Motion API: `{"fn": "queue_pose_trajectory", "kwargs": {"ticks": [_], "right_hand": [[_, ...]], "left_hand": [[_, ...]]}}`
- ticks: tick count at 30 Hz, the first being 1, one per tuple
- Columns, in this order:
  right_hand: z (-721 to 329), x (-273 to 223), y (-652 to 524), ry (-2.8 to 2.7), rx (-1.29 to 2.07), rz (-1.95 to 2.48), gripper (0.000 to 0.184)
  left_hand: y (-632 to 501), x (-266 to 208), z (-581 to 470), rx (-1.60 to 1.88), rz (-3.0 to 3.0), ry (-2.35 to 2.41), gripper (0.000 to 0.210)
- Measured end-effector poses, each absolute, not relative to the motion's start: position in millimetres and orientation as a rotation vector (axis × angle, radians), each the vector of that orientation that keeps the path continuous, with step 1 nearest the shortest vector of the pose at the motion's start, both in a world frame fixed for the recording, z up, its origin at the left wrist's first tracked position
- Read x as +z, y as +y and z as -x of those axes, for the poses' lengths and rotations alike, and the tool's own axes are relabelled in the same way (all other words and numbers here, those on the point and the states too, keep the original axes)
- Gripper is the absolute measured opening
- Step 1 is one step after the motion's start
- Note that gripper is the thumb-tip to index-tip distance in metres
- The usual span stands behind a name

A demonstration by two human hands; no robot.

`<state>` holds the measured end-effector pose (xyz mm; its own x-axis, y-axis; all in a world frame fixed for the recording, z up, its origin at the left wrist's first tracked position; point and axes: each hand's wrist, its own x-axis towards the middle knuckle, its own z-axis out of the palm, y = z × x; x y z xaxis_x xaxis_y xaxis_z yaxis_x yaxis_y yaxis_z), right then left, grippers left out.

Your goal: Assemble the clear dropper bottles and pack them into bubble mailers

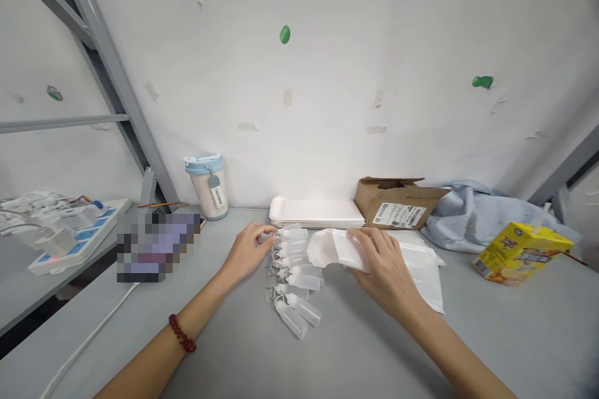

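A row of several small translucent plastic dropper bottles [305, 280] lies on the grey table, caps to the left with thin loops attached. My left hand [248, 250] is at the far end of this row, thumb and forefinger closed on the cap end of the farthest bottle [294, 234]. To the right of the bottles, my right hand [381, 259] grips a white bubble mailer [344, 249] lifted off the table. Its mouth gapes toward the bottles; the inside is mostly hidden.
Behind the bottles sits a stack of white mailers [322, 212] beside an open cardboard box [397, 209]. More mailers [423, 274] lie under my right wrist. Rightward are blue cloth [472, 215] and a yellow carton [519, 254]; leftward, a tumbler [209, 190], a phone [159, 249] and a power strip [84, 240].
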<state>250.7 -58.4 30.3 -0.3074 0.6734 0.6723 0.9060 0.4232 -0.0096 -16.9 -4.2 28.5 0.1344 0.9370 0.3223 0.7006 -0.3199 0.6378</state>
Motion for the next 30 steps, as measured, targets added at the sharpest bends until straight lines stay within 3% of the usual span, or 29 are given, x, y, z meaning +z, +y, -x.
{"fn": "queue_pose_trajectory", "kwargs": {"ticks": [9,18,30], "right_hand": [[-249,27,-58,-2.099,-0.496,1.348,0.037],[-252,24,-54,-2.101,-0.495,1.415,0.036],[-245,24,-59,-2.099,-0.484,1.400,0.035]], "left_hand": [[-2,25,12,1.144,-1.975,1.507,0.023],[-20,57,13,1.305,-1.573,1.321,0.023],[-46,45,-20,1.197,-1.872,1.155,0.015]]}}
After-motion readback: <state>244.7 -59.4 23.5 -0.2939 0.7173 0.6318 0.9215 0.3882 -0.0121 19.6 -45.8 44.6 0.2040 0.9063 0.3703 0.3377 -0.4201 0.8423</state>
